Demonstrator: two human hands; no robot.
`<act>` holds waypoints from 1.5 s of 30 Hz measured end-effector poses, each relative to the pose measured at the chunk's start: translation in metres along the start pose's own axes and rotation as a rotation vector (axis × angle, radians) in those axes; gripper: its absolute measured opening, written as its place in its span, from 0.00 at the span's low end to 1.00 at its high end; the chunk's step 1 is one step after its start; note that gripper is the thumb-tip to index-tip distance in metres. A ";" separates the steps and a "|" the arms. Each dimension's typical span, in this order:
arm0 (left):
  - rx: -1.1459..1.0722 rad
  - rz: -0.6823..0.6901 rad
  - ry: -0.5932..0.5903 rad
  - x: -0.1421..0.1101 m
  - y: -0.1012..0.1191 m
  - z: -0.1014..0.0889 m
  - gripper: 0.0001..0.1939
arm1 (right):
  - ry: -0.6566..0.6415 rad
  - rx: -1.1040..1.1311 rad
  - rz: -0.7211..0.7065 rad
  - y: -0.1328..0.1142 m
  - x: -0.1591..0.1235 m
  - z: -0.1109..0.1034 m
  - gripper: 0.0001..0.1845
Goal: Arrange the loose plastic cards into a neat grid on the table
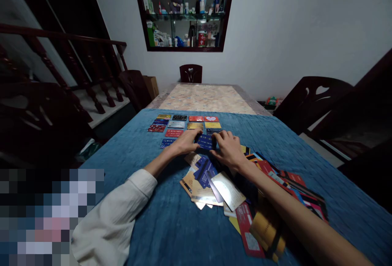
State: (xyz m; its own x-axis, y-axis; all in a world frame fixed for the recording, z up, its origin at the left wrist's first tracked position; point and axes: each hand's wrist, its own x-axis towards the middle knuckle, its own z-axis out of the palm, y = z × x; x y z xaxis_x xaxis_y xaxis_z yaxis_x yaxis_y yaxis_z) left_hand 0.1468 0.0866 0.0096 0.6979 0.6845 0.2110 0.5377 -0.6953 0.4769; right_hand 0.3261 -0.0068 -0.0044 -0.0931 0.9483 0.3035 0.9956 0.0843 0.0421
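Note:
A dark blue card (pixel 206 142) lies between my two hands, its printed face up. My left hand (pixel 185 140) grips its left edge with thumb and fingers, and my right hand (pixel 227 147) has its fingertips on the right edge. Beyond them, several cards lie in rows, among them a red card (pixel 174 133), a silver card (pixel 176 124) and a card with a heart (pixel 211 118). Below my hands is a loose pile with blue cards (pixel 203 173) and a shiny pale card (pixel 229 190). My right forearm hides part of the pile.
A blue cloth (pixel 122 151) covers the near part of the table. More cards (pixel 294 184) are heaped at the right, and a yellow, banded object (pixel 268 229) sits at the front. Chairs (pixel 315 98) stand around the table; a wall cabinet (pixel 186 15) is at the back.

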 end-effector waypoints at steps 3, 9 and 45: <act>0.097 0.007 -0.001 -0.005 -0.007 -0.015 0.27 | -0.018 0.016 -0.032 -0.010 0.011 -0.007 0.25; 0.253 0.011 -0.020 -0.018 -0.030 -0.036 0.30 | -0.056 0.068 -0.054 -0.037 0.031 -0.015 0.24; 0.551 -0.251 -0.446 -0.029 -0.075 -0.069 0.17 | -0.236 0.239 -0.201 -0.097 0.073 0.017 0.23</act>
State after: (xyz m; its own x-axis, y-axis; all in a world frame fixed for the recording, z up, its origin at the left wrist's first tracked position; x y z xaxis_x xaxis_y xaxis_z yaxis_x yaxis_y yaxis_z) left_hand 0.0536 0.1337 0.0264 0.5852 0.7649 -0.2692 0.7834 -0.6190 -0.0559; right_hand 0.2231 0.0598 -0.0024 -0.3084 0.9476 0.0832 0.9356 0.3180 -0.1533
